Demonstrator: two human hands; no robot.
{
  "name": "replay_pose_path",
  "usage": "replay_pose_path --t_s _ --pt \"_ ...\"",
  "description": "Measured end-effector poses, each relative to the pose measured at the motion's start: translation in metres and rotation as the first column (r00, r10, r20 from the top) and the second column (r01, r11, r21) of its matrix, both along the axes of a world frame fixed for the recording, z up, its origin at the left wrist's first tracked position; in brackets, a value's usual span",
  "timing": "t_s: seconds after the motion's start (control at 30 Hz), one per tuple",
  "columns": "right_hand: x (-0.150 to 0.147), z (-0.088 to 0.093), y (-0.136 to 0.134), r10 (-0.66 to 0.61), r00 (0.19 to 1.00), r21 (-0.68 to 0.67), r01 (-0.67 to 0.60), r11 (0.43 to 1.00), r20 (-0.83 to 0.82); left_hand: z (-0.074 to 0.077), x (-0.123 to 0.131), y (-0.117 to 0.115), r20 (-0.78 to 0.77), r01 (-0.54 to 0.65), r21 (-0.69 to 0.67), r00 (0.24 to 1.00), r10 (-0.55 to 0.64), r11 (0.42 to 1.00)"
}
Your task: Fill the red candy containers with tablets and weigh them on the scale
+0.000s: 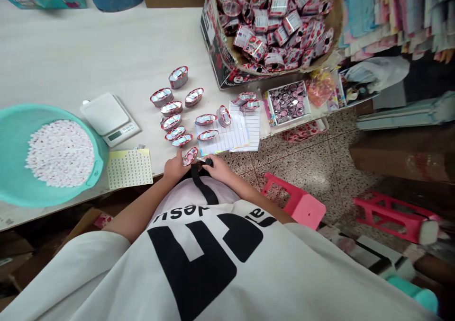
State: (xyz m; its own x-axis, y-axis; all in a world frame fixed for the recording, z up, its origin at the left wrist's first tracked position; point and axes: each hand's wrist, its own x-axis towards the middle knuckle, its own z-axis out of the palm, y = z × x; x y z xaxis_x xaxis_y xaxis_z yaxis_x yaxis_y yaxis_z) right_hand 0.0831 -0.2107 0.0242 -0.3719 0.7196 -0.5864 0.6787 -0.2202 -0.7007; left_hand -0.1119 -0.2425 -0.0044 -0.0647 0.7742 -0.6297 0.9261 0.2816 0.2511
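Observation:
At the table's front edge, close to my body, my left hand (175, 165) grips a small oval red-and-white printed piece (190, 156). Beside it my right hand (217, 167) is closed round a short tool with a black handle (208, 161); its thin pale tip points at the oval piece. What kind of tool it is cannot be made out. Just beyond the hands stand several oval packs with shiny tops and red rims (171, 108). A few more rest on lined sticker sheets (227, 141).
A turquoise basin (101, 167) of small white pieces, a white scale (106, 115) and a yellow number sheet (130, 168) are on the left. A carton (216, 60) of printed packs and a tray (265, 110) of oval pieces lie right. Pink stools (309, 209) stand on the floor.

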Motion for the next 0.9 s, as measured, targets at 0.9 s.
replay_pose_path --t_s 0.9 --pt "-0.037 -0.021 0.002 -0.068 0.995 -0.262 0.084 0.961 0.068 -0.015 -0.019 0.013 0.138 0.197 -0.02 0.972 -0.193 0.98"
